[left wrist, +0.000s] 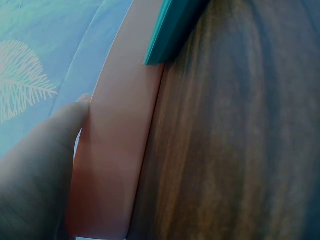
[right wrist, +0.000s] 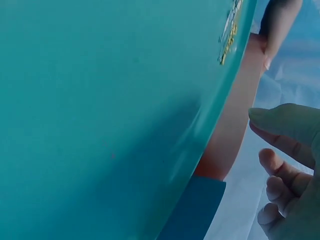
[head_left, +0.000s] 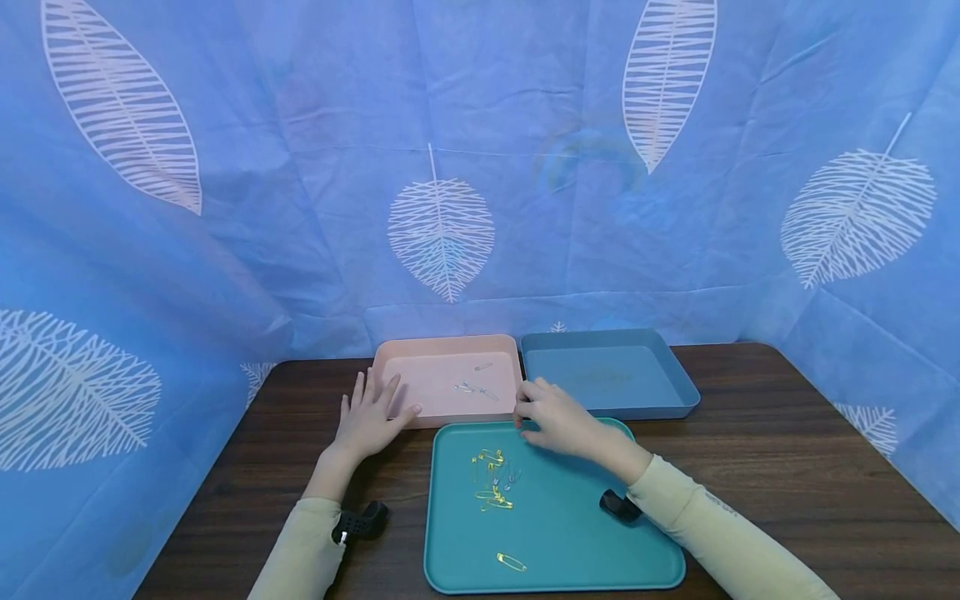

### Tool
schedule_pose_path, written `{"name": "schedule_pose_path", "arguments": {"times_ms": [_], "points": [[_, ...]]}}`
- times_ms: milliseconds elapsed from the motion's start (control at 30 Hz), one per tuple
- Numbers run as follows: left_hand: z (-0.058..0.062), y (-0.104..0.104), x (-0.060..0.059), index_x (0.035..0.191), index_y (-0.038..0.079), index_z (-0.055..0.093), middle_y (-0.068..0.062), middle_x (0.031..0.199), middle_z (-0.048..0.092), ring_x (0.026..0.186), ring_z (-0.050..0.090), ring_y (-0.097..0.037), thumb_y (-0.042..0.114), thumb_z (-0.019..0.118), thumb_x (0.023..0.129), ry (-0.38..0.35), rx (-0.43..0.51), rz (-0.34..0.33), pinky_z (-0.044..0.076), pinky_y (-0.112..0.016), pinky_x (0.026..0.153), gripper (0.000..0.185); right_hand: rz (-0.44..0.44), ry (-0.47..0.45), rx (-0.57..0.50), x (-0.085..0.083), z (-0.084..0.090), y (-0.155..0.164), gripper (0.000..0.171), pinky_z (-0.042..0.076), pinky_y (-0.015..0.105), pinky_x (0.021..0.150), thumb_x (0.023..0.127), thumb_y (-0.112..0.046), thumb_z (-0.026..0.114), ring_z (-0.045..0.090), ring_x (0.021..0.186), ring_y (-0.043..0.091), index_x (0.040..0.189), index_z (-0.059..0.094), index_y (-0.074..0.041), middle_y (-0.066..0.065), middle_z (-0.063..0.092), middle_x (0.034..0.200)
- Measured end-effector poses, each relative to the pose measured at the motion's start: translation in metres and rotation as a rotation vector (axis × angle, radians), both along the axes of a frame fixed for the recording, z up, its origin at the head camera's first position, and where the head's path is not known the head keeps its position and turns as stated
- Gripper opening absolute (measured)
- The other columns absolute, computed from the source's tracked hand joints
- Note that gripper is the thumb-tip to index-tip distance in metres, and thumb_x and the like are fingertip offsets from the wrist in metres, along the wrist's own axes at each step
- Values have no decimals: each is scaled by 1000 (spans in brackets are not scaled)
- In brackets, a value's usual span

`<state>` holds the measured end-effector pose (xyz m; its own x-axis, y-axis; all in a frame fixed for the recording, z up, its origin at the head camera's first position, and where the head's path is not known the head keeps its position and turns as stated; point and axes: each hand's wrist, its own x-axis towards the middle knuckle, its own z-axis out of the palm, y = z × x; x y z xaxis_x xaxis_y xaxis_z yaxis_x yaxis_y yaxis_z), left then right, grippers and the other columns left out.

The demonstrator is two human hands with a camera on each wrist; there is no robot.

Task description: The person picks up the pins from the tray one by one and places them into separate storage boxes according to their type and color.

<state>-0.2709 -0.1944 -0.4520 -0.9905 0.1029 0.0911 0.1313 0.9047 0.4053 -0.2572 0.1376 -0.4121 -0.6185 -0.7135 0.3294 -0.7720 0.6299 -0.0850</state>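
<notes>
The left hand point(head_left: 369, 421) lies flat with straight fingers against the pink tray's point(head_left: 420, 354) near left corner, apparently steadying it. The right hand point(head_left: 553, 417), fingers loosely curled and gripping nothing I can make out, hovers at the teal tray's point(head_left: 570, 542) 12 o'clock edge. Safety pins point(head_left: 493, 479) lie in the teal tray, at the right hand's 7 o'clock. A few pins point(head_left: 474, 385) rest in the pink tray; the blue tray point(head_left: 675, 375) sits at its 3 o'clock.

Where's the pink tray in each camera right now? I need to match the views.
Head: the pink tray sits at the back, left of centre, with the left hand at its near left corner.
Left wrist: its side wall runs up the middle, a fingertip against it.
Right wrist: a pink strip at upper right, beyond the teal tray's rim.
Shared landmark: the teal tray, visible in all three.
</notes>
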Motion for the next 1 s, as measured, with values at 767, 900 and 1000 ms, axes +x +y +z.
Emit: {"name": "schedule_pose_path", "arguments": {"times_ms": [767,900,1000], "points": [[0,0,1,155,18,27,-24,163,4,150,-3,-45,64,50,90,18,2,-5,5,-74,111,83,169,-18,218,6,-7,-17,13,35,25,72,77,-21,81,35,80,9,81,71,-27,-7,51,90],[0,1,2,155,18,28,-24,162,6,150,0,-46,64,51,90,29,0,-5,6,-75,110,83,158,-30,247,5,-8,-18,15,35,25,72,78,-18,79,36,80,10,79,68,-28,-8,51,90],[0,0,2,155,18,28,-24,162,5,150,0,-46,64,51,90,27,0,-5,5,-75,110,83,148,-47,252,6,-8,-18,17,36,25,72,77,-17,79,37,81,10,76,66,-27,-8,51,89]]}}
